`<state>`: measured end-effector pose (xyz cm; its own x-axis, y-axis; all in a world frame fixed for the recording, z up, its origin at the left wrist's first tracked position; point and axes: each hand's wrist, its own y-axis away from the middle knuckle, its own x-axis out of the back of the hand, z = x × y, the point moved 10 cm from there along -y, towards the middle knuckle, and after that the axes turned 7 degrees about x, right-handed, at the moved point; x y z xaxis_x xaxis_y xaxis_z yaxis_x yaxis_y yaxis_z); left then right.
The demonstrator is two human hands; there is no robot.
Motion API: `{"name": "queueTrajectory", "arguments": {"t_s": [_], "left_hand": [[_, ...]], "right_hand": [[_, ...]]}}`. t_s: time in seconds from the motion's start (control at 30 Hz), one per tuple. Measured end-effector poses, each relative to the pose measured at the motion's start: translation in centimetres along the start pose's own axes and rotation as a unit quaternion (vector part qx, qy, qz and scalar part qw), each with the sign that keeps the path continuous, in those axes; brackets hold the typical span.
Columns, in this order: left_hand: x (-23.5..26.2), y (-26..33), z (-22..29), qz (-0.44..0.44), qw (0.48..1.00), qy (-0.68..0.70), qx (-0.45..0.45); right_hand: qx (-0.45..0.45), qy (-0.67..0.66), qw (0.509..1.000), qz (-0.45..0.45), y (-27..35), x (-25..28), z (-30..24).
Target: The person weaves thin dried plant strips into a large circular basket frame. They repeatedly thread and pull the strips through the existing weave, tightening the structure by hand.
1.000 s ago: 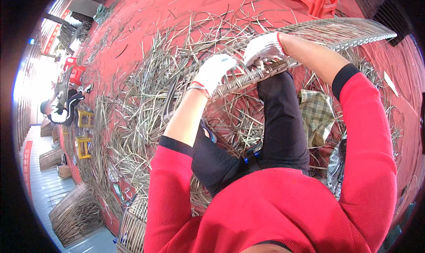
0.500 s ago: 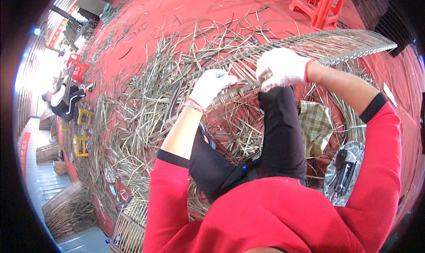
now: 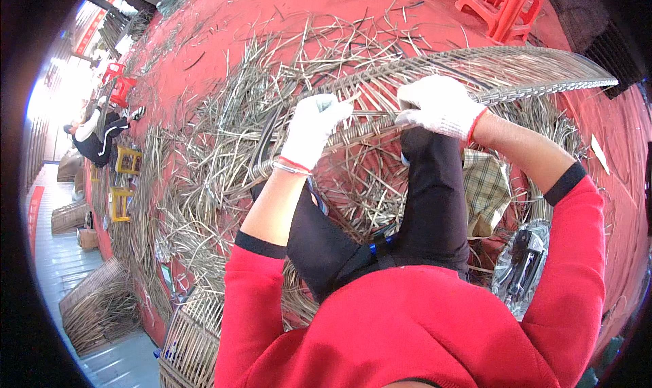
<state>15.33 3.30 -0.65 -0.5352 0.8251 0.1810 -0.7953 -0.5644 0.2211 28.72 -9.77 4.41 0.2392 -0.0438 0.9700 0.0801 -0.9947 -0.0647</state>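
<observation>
A long, curved wicker panel (image 3: 502, 72) with open slats and a braided rim lies across in front of me, over my knees. My left hand (image 3: 314, 131), in a white knit glove, is closed at its left part, with a pale weaving strip (image 3: 354, 99) pinched between thumb and fingers. To its right, my right hand (image 3: 440, 106), gloved in the same way, has its thumb and fingers closed at the panel's near rim. Its fingertips are partly hidden, so any strip inside them does not show.
Loose strips (image 3: 210, 164) cover much of the red floor. A red plastic stool (image 3: 499, 11) stands at the far right. By my right leg are a plaid cloth (image 3: 485, 194) and a dark tool (image 3: 523, 262). Woven pieces (image 3: 190, 340) lie at lower left; another person (image 3: 98, 137) sits far left.
My left hand has turned more upright, its fingers curling in. The right hand has shifted slightly, its curled fingers now straighter beside the rim. The panel stays nearly in place.
</observation>
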Motion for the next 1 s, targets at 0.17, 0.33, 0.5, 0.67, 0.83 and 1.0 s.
{"name": "queueTrajectory", "arguments": {"t_s": [0.17, 0.33, 0.5, 0.67, 0.83, 1.0], "left_hand": [[1.2, 4.1, 0.4, 0.069, 0.996, 0.054, -0.036], [3.2, 7.9, 0.6, 0.101, 0.983, 0.143, -0.06], [4.2, 10.9, -1.3, 0.137, 0.981, 0.137, -0.025], [4.3, 13.2, -3.7, 0.167, 0.981, 0.091, -0.024], [4.4, 15.0, -6.2, 0.206, 0.967, 0.148, 0.018], [6.7, 16.4, 4.9, 0.287, 0.891, -0.26, -0.237]], "right_hand": [[-0.042, -0.15, 0.988, -0.019, 0.0, -0.8, 1.6], [-0.052, -0.279, 0.958, -0.04, -0.1, -1.7, 1.8], [-0.026, -0.152, 0.958, 0.242, 2.9, 2.4, 0.9], [0.08, -0.098, 0.974, 0.189, 1.6, -1.3, -0.9], [0.079, -0.132, 0.946, 0.285, 2.6, -2.3, -0.6], [0.098, -0.088, 0.951, 0.281, 1.6, -1.0, -2.4]]}}
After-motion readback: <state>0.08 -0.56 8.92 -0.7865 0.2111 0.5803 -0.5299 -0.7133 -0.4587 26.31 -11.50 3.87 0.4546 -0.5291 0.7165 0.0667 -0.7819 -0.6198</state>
